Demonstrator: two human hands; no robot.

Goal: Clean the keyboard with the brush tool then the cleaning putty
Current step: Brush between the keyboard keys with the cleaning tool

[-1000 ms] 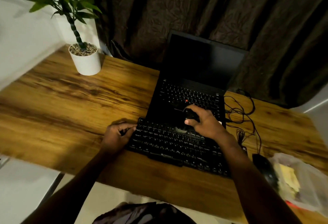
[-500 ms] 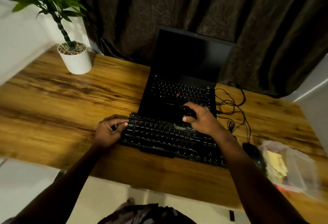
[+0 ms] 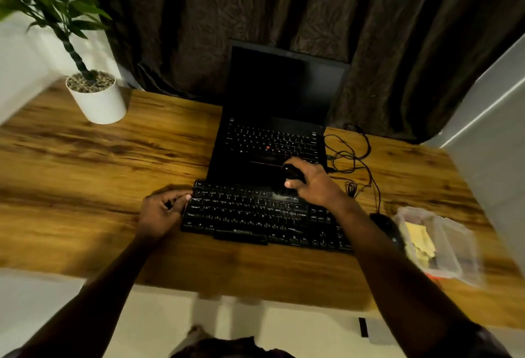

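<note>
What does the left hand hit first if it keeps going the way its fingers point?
The left hand points right, its fingertips at the left end of the black keyboard, so it would meet that edge first, if it isn't already touching; motion blur hides the contact.

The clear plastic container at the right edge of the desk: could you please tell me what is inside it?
The clear container holds something pale yellow. Blur hides what it is, and the rest of the inside cannot be made out.

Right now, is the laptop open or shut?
Open: the laptop has its lid raised, with its dark screen and its keys showing.
</note>
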